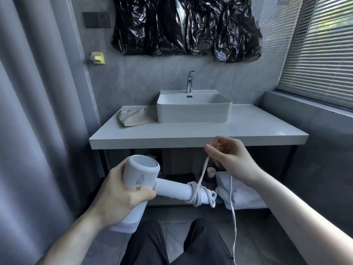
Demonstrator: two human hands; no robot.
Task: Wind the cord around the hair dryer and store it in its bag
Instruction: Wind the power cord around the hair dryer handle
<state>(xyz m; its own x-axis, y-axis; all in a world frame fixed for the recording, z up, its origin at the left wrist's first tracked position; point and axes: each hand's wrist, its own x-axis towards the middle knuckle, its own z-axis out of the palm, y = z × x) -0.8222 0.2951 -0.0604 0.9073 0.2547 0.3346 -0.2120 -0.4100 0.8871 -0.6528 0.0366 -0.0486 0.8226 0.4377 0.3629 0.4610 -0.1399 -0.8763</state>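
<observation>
Winding cord (202, 172) round dryer (145, 180) handle; left hand (116, 196) gripped barrel, right hand (227, 157) pinched cord. Needed more turns, then bag (133, 116).

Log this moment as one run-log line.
stage: winding | left hand: grips hair dryer | right hand: pinches cord | cord: some loops on handle, tail hanging | bag: on counter beside sink

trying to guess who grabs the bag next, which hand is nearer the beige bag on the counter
Left, though neither is close. The left hand grips the hair dryer below and in front of the bag. The right hand, pinching the cord, sits farther right, before the sink.
</observation>
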